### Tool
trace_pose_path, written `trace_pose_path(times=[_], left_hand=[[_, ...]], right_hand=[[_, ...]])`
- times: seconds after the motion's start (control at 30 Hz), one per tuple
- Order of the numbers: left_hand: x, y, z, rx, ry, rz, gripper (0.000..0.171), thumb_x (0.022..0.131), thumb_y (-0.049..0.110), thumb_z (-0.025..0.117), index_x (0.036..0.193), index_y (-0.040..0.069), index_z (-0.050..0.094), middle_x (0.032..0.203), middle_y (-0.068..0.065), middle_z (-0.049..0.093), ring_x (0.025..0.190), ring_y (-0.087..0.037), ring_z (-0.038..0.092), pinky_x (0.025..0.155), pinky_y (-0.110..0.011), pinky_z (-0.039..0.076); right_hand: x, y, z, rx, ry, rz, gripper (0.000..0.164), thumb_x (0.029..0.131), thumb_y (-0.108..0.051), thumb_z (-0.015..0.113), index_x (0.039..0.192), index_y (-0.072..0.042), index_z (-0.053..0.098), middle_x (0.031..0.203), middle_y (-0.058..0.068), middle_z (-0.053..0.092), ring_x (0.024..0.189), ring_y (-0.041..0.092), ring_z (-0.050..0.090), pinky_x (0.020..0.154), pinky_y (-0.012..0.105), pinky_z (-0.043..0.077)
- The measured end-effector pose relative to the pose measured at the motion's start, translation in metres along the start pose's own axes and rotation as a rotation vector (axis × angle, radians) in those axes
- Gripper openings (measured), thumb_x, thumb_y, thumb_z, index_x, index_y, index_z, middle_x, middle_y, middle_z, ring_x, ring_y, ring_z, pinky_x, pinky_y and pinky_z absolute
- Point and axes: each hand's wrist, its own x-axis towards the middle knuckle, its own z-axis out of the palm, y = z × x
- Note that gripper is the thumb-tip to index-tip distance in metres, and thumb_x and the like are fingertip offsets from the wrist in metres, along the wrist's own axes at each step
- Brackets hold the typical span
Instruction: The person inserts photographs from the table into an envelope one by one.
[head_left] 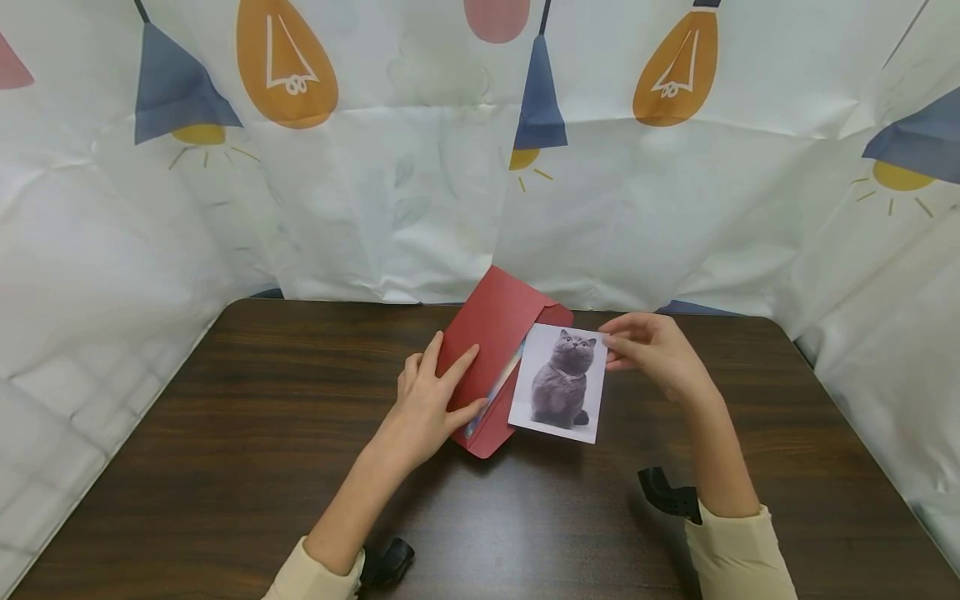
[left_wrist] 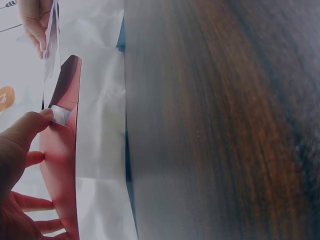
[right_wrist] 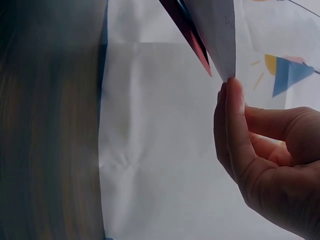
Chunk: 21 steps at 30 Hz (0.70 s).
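Note:
A red envelope point(head_left: 495, 312) is tilted in front of me, its long side open towards the right. My left hand point(head_left: 427, 400) grips it at the left, fingers spread over the red paper and thumb at the opening. Inside, a strip of another pale, bluish card or paper point(head_left: 498, 386) shows. My right hand point(head_left: 660, 354) pinches the upper right edge of a white card point(head_left: 558, 383) with a picture of a grey cat. The card overlaps the envelope's right side. In the left wrist view the envelope point(left_wrist: 60, 165) appears raised off the table.
The dark wood table point(head_left: 225, 467) runs to a patterned white curtain point(head_left: 360, 208) behind and at both sides. Black wrist camera mounts point(head_left: 387, 562) sit below the sleeves on each arm.

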Motion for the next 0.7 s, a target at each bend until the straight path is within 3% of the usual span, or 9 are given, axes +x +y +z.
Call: trace_pose_path(times=[0.37,0.7], left_hand=[[0.0,0.001,0.0,0.003,-0.003,-0.005,0.076,0.089,0.03,0.086,0.155,0.014,0.054,0.164,-0.032,0.03,0.137,-0.05,0.038,0.096,-0.061,0.055],[-0.002,0.001,0.001,-0.006,0.0,0.004,0.074,0.089,0.028,0.086,0.155,0.013,0.055,0.164,-0.032,0.029,0.137,-0.05,0.038,0.102,-0.064,0.049]], right_hand=[[0.003,0.003,0.009,0.045,-0.013,0.002,0.031,0.102,0.002,0.064,0.125,0.021,0.059,0.096,0.009,0.071,0.076,0.012,0.072,0.075,0.029,0.063],[0.005,0.004,0.016,0.071,-0.02,0.027,0.031,0.103,0.001,0.063,0.126,0.021,0.058,0.097,0.011,0.07,0.077,0.012,0.072,0.076,0.028,0.063]])
